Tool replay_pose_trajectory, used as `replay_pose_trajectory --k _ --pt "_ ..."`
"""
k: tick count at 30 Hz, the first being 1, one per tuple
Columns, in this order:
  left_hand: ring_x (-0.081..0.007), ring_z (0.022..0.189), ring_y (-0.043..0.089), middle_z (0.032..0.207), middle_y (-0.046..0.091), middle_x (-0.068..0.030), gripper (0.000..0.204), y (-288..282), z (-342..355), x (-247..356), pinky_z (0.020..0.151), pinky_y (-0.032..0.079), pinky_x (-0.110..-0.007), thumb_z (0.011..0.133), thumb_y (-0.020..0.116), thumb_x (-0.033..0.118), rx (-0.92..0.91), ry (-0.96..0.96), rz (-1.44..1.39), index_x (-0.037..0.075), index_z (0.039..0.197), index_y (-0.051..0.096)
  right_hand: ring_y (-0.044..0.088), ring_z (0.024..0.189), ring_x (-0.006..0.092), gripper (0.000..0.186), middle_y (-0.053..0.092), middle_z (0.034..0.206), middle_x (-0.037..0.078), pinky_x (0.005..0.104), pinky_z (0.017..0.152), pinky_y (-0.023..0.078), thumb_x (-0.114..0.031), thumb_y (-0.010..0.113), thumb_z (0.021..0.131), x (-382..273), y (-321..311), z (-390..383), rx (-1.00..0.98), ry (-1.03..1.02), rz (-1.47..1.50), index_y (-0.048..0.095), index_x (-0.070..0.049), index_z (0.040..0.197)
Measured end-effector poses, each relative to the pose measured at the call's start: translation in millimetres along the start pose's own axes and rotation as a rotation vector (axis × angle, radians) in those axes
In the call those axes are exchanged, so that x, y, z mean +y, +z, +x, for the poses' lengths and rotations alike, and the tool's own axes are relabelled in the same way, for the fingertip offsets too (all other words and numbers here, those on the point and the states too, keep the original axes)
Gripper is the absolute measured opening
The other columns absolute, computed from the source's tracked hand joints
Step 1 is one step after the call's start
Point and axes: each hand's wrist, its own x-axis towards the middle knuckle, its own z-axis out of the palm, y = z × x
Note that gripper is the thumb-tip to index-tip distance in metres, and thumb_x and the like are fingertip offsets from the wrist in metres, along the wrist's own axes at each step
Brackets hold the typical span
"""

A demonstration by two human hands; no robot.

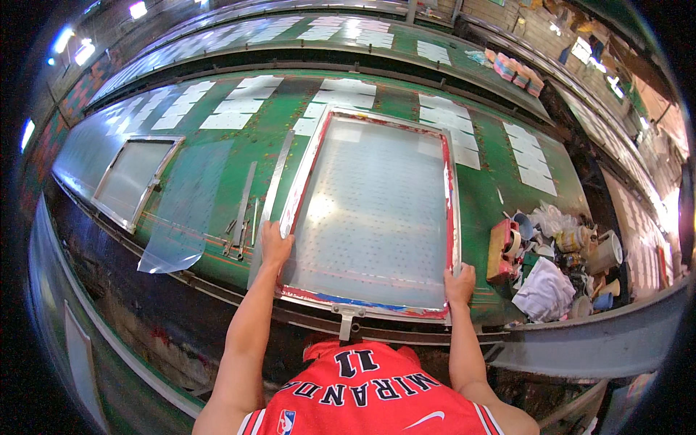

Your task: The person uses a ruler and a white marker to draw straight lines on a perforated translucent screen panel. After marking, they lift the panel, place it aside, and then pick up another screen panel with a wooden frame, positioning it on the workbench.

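Large rectangular metal-framed screen with pale translucent mesh (373,217) and red-smeared borders is over a long green table (478,210), in front of the wearer; whether it touches the tabletop, I cannot tell. Long axis runs away from the wearer, across the table; the short near rail, blue-and-red stained, faces the red jersey (370,388). Left hand (277,246) has fingers curled closed on the left rail; right hand (459,283) likewise grips the right rail, both near the close end. A long, flat metal strip (278,177) lies just beside the left rail; small metal tools (241,233) and a clear plastic sheet (177,210) lie farther left. Right of the screen, a crumpled white cloth (545,290) and assorted containers crowd the table's end.
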Motion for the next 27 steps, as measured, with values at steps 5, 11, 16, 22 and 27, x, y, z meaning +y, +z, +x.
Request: replay_pose_trajectory --k 5,11,16,22,27 --pt "-0.0440 0.120 0.051 0.126 0.051 -0.0235 0.053 -35.2 -12.0 13.7 0.103 0.044 -0.050 0.076 0.079 0.011 0.063 -0.059 -0.004 -0.006 0.122 0.058 0.059 0.104 0.0407 0.049 0.060 0.106 0.021 0.0490 0.093 0.048 -0.023 0.078 0.074 -21.6 -10.9 15.8 0.014 -0.045 0.065 0.063 0.003 0.113" --pt "-0.0435 0.122 0.052 0.128 0.049 -0.0234 0.058 -89.4 -46.1 10.2 0.104 0.046 -0.049 0.074 0.080 0.009 0.161 -0.224 -0.088 -0.005 0.126 0.058 0.059 0.104 0.0398 0.046 0.060 0.106 0.020 0.0487 0.093 0.048 -0.021 0.078 0.076 -62.6 -12.2 38.9 -0.012 -0.222 0.163 0.062 0.003 0.112" --pt "-0.0397 0.120 0.056 0.131 0.048 -0.0240 0.063 -125.0 -86.5 -19.0 0.106 0.047 -0.045 0.068 0.083 0.010 0.384 -0.331 -0.051 -0.004 0.124 0.060 0.059 0.103 0.0402 0.045 0.060 0.105 0.020 0.0483 0.092 0.048 -0.019 0.078 0.077 -108.2 7.1 56.8 -0.089 -0.369 0.265 0.062 0.003 0.113" --pt "-0.0263 0.090 0.069 0.100 0.070 -0.0147 0.061 -177.0 -142.5 -57.6 0.089 0.056 -0.038 0.068 0.089 0.021 0.330 -0.762 -0.578 -0.006 0.116 0.063 0.059 0.102 0.0401 0.044 0.060 0.105 0.020 0.0477 0.091 0.048 -0.017 0.077 0.078 -180.9 33.5 55.7 -0.127 -0.561 0.352 0.062 0.003 0.114" --pt "-0.0180 0.070 0.065 0.084 0.067 -0.0072 0.052 -210.3 -183.3 -63.6 0.062 0.057 -0.034 0.075 0.090 0.027 0.405 -0.840 -0.677 -0.004 0.108 0.064 0.059 0.101 0.0400 0.045 0.061 0.106 0.020 0.0464 0.090 0.049 -0.016 0.078 0.079 -251.1 48.7 55.1 -0.188 -0.727 0.420 0.062 0.003 0.116"
